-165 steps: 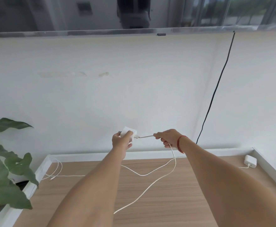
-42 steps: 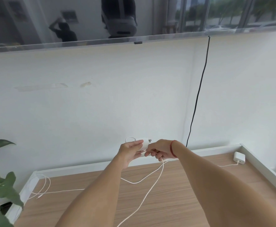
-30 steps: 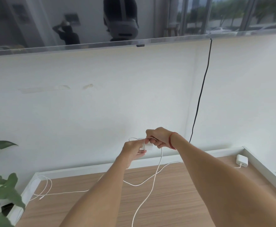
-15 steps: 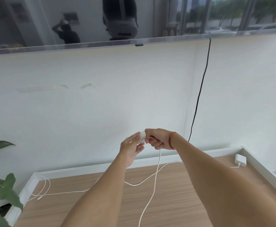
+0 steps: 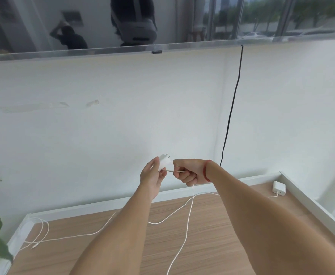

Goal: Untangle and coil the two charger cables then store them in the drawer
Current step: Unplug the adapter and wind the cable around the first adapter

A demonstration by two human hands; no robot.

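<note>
Starting from the largest item, what is to be recorded? (Trainee)

The wooden tabletop point(image 5: 208, 235) is taken as reference. The second cable point(image 5: 156, 223) is laid loosely across it, from its left edge towards its far right corner, where the second charger point(image 5: 279, 187) is set flat. No drawer or other container is shown, so nothing can be stated about contents. (Instructor)

And the cable in work? (Trainee)

The first cable point(image 5: 189, 219) is held up above the tabletop's far edge. A short run is stretched roughly level between the hands. The remainder is hung from beneath the right fist down to the tabletop and is lost to view at its near edge. It is seen crossing the second cable near the far edge. Whether the two are caught there cannot be told. (Instructor)

How are the hands set? (Trainee)

The right hand point(image 5: 188, 171) is closed in a fist round the first cable, just beside the first charger point(image 5: 164, 161). That charger is gripped by the thumb and fingers of the left hand point(image 5: 152, 176), with its prongs turned upward. Winding is judged to be the step in hand. The free length lies below and to the right of the charger, nearer the right hand, so turns should be fed from that side. (Instructor)
</note>
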